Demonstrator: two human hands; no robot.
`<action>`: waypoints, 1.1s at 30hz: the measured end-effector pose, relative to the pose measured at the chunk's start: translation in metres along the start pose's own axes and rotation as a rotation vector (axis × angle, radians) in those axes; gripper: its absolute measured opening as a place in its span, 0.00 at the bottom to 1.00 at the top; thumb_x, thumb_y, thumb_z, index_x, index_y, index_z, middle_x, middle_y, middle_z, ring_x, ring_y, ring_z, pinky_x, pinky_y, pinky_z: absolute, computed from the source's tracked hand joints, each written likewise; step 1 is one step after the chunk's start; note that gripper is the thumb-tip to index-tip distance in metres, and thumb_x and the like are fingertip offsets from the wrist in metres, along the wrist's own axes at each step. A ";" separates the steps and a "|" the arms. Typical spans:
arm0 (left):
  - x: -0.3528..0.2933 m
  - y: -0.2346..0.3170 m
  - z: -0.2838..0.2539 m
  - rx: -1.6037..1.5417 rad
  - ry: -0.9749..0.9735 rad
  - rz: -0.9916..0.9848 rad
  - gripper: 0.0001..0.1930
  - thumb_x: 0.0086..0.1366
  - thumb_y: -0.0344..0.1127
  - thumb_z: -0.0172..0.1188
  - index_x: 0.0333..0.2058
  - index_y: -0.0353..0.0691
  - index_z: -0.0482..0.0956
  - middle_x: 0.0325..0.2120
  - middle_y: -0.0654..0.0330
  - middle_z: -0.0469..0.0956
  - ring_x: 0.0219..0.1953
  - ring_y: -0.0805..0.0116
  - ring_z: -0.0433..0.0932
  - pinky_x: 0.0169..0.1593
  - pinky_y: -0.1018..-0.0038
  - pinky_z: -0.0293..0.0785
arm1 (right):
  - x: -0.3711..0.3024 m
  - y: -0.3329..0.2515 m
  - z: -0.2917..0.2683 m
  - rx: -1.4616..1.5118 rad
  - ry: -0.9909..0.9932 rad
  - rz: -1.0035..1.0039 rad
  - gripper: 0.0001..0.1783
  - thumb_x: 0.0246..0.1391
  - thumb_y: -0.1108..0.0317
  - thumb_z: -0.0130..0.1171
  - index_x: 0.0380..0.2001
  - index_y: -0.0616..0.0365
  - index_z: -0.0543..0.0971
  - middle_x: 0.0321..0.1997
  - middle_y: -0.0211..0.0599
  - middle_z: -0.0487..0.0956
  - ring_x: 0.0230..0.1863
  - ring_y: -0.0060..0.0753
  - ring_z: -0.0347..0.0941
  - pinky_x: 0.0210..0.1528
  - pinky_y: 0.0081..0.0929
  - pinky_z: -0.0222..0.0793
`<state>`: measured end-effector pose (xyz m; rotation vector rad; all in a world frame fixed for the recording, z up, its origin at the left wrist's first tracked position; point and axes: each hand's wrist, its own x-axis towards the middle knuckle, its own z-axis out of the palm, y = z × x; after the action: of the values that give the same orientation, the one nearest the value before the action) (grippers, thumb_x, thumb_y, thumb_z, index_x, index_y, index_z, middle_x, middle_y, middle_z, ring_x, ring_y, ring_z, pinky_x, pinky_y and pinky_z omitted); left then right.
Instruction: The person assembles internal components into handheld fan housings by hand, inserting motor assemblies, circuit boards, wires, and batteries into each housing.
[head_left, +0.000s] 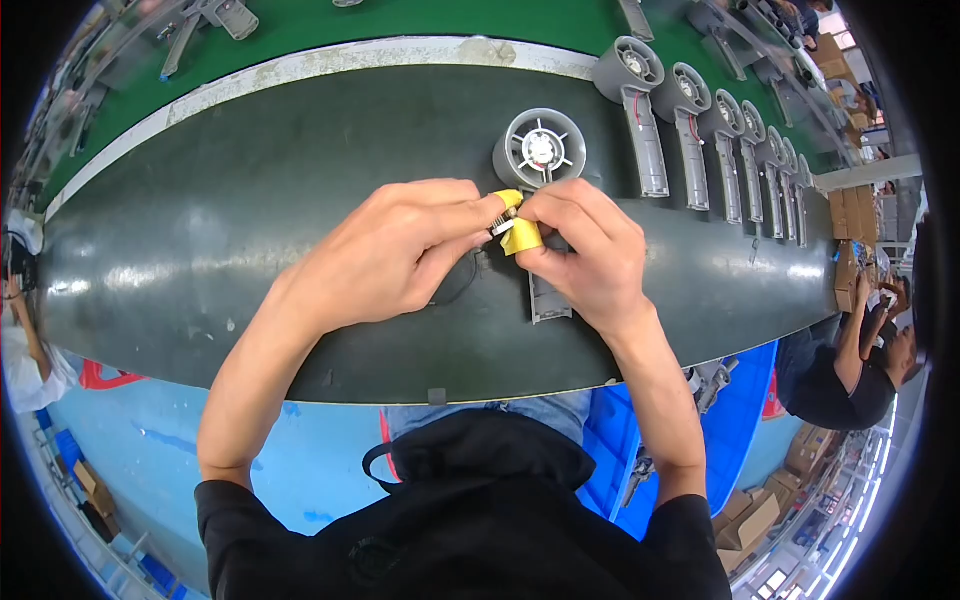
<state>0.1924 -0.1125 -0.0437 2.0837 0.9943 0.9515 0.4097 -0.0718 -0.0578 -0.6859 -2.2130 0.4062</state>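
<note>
Fingers [460, 222] of left hand [375, 255] grasp a small part [502, 227]; those of right hand [600, 255] pinch yellow tape [524, 239] at it. Grey fan [540, 150] lies on desk [300, 130]: ring just ahead of right hand, the nearer one; handle [550, 302] runs back toward the near edge, partly hidden beneath that hand. Below desk, right: blue bin [738, 430], grey parts [712, 385] inside. Farther right: row of grey fans [723, 115], then cartons [850, 215], contents unclear.

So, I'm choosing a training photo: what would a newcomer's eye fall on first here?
Probably the bright yellow material pinched between the left hand and right hand, over the middle of the dark worktop. Next, the round grey fan housing just beyond them, then the row of similar grey units at upper right.
</note>
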 end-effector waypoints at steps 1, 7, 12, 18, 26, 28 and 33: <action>-0.001 -0.001 0.002 -0.012 0.010 -0.002 0.14 0.61 0.21 0.57 0.47 0.29 0.76 0.28 0.50 0.74 0.29 0.50 0.73 0.33 0.63 0.70 | 0.000 -0.001 -0.001 -0.023 -0.022 -0.005 0.18 0.32 0.82 0.69 0.33 0.62 0.80 0.33 0.35 0.79 0.28 0.27 0.75 0.29 0.22 0.72; 0.001 -0.011 0.004 -0.033 0.093 -0.039 0.14 0.62 0.21 0.57 0.47 0.29 0.77 0.28 0.51 0.75 0.29 0.54 0.74 0.33 0.65 0.70 | -0.001 -0.014 -0.014 -0.124 0.064 0.061 0.19 0.39 0.81 0.67 0.40 0.59 0.80 0.33 0.32 0.80 0.26 0.23 0.74 0.24 0.19 0.66; 0.004 -0.012 0.004 -0.067 0.145 -0.062 0.15 0.63 0.22 0.57 0.49 0.29 0.76 0.31 0.52 0.77 0.30 0.58 0.77 0.35 0.69 0.72 | -0.024 -0.044 -0.027 0.166 -0.085 0.875 0.23 0.56 0.75 0.60 0.55 0.67 0.74 0.33 0.28 0.79 0.20 0.10 0.66 0.19 0.14 0.60; 0.033 -0.031 -0.019 -0.681 0.275 -0.400 0.17 0.70 0.30 0.53 0.54 0.28 0.73 0.34 0.56 0.80 0.35 0.70 0.80 0.41 0.74 0.77 | 0.032 -0.019 -0.019 0.465 -0.055 0.933 0.21 0.61 0.66 0.56 0.54 0.69 0.74 0.39 0.30 0.81 0.24 0.11 0.69 0.19 0.12 0.63; 0.126 -0.127 -0.111 -0.372 0.535 -0.494 0.09 0.63 0.29 0.54 0.39 0.30 0.78 0.28 0.58 0.80 0.29 0.73 0.77 0.38 0.77 0.73 | 0.172 0.118 0.064 0.181 0.055 0.615 0.21 0.58 0.64 0.55 0.49 0.69 0.79 0.33 0.35 0.83 0.19 0.18 0.70 0.24 0.20 0.68; 0.129 -0.146 -0.122 -0.126 0.573 -0.549 0.11 0.61 0.29 0.55 0.40 0.30 0.80 0.29 0.53 0.82 0.32 0.65 0.81 0.41 0.71 0.76 | 0.188 0.129 0.083 0.120 0.049 0.556 0.20 0.58 0.64 0.56 0.48 0.68 0.79 0.32 0.36 0.83 0.19 0.19 0.71 0.25 0.20 0.68; 0.091 -0.170 -0.169 0.835 0.953 -0.451 0.13 0.58 0.39 0.61 0.35 0.35 0.82 0.36 0.47 0.80 0.44 0.47 0.77 0.47 0.55 0.73 | 0.199 0.142 0.084 -0.214 -0.062 0.568 0.18 0.58 0.59 0.55 0.45 0.60 0.82 0.34 0.42 0.84 0.30 0.40 0.80 0.35 0.33 0.74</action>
<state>0.0337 0.0885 -0.0537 1.7522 2.5771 1.4614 0.2840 0.1538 -0.0655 -1.4440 -2.1098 0.4758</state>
